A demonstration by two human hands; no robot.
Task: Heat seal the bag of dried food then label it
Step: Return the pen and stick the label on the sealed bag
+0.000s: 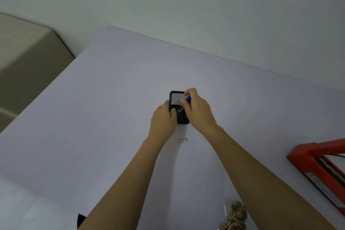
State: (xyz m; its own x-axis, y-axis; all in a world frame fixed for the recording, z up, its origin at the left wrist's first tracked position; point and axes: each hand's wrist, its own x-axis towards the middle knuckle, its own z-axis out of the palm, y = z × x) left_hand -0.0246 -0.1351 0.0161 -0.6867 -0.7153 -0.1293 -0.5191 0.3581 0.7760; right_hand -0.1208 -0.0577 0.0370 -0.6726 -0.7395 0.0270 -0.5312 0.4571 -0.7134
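While the left hand (164,115) grips the left wall of the pen holder (176,97), the right hand (196,108) pinches a blue-capped pen (188,98) over its right rim. The pen slants, cap up and away from the person, its lower end down inside the holder among other pens I cannot tell apart. The holder is black metal mesh, box-shaped with rounded corners, standing upright on the pale, smooth table (112,99). Just nearer the person than the holder lies a small white printed label (183,140), flat, its long axis running left to right. Well nearer, to the right, lies the clear bag (235,214) of brown, knobbly dried food, cut off by the frame. Far right of the holder sits the red heat sealer (317,160).
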